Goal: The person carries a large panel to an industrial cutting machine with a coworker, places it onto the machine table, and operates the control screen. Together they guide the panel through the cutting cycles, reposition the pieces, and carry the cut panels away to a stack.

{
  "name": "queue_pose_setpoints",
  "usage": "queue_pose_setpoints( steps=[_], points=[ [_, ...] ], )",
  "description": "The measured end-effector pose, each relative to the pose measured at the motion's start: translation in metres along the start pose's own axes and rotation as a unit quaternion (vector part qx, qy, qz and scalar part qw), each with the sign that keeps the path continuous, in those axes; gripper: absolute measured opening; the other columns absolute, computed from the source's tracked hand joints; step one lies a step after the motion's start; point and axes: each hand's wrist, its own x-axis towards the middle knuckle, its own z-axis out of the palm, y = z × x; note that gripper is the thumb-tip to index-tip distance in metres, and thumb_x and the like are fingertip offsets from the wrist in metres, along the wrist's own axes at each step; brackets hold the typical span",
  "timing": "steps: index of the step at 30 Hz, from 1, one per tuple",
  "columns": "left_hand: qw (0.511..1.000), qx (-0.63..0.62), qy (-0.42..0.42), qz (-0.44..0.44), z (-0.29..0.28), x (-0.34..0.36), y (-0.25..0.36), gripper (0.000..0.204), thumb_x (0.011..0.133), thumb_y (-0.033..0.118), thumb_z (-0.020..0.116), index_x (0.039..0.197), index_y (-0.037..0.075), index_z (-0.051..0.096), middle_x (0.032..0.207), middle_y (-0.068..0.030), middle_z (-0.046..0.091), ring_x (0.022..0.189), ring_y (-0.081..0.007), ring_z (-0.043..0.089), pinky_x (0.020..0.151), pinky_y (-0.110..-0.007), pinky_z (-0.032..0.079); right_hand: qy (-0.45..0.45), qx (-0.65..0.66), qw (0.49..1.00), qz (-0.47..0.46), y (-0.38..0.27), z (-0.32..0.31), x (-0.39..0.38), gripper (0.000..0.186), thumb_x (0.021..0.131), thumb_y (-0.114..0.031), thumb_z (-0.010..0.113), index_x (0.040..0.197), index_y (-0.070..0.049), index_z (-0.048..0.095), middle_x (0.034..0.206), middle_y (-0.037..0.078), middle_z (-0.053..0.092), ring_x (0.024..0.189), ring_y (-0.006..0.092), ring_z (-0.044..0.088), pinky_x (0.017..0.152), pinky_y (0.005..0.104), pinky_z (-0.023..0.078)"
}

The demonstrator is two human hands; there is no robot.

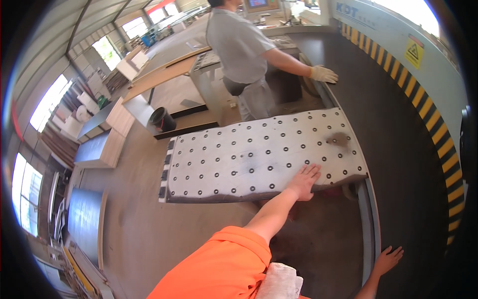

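My left hand (303, 183) lies flat, fingers spread, on the near part of a pale rectangular support table (259, 139) dotted with rows of dark round fittings, with a striped strip on its left end. My orange-sleeved arm reaches up to it from below. My right hand (388, 260) rests with fingers apart on the dark machine surface (408, 199) at the lower right, beside a long metal rail (367, 224). A pale, creased item (279, 281) shows at my body near the lower edge; I cannot make out what it is.
A co-worker (234, 50) stands beyond the table, one gloved hand (323, 74) on the dark surface. Yellow-and-black striping (425, 114) runs along a pale machine body (428, 60). Left are a wooden bench (169, 70), a black bucket (162, 119), stacked boxes (99, 144) and a leaning panel (84, 224).
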Motion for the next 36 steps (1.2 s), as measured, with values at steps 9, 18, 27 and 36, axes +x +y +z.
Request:
queue_pose_setpoints(
  steps=[9, 18, 27, 36],
  points=[
    [0.999, 0.029, -0.033, 0.003, -0.004, 0.006, 0.008, 0.082, 0.079, 0.035, 0.069, 0.148, 0.006, 0.038, 0.163, -0.0108, 0.016, 0.152, -0.0255, 0.011, 0.123, -0.043, 0.010, 0.078, 0.153, 0.983, -0.062, 0.012, 0.004, -0.001, 0.057, 0.098, -0.029, 0.050, 0.143, 0.005, 0.042, 0.149, 0.026, 0.039, 0.140, 0.0410, 0.035, 0.114, 0.0489, 0.030],
    [0.999, 0.038, -0.002, -0.009, -0.002, 0.003, 0.008, 0.082, 0.074, 0.036, 0.072, 0.145, 0.006, 0.042, 0.162, -0.0094, 0.021, 0.151, -0.0243, 0.016, 0.123, -0.043, 0.012, 0.098, 0.200, 0.974, -0.037, 0.007, -0.003, -0.006, 0.062, 0.093, -0.028, 0.055, 0.142, 0.006, 0.042, 0.150, 0.027, 0.037, 0.141, 0.0427, 0.032, 0.116, 0.0517, 0.027],
    [0.999, 0.044, 0.014, -0.007, 0.002, 0.005, 0.004, 0.081, 0.073, 0.036, 0.072, 0.144, 0.008, 0.044, 0.161, -0.0085, 0.023, 0.150, -0.0243, 0.017, 0.123, -0.043, 0.013, 0.067, 0.225, 0.972, -0.026, 0.005, -0.012, -0.009, 0.062, 0.092, -0.029, 0.053, 0.143, 0.005, 0.041, 0.153, 0.025, 0.034, 0.144, 0.0399, 0.029, 0.118, 0.0496, 0.023],
    [0.999, 0.036, 0.041, 0.003, 0.004, 0.005, 0.005, 0.079, 0.071, 0.033, 0.071, 0.141, 0.006, 0.048, 0.160, -0.0094, 0.027, 0.149, -0.0259, 0.021, 0.122, -0.044, 0.015, 0.072, 0.222, 0.972, -0.026, 0.005, -0.015, -0.010, 0.063, 0.091, -0.028, 0.055, 0.143, 0.005, 0.041, 0.152, 0.026, 0.035, 0.143, 0.0410, 0.029, 0.118, 0.0502, 0.025]
  ],
)
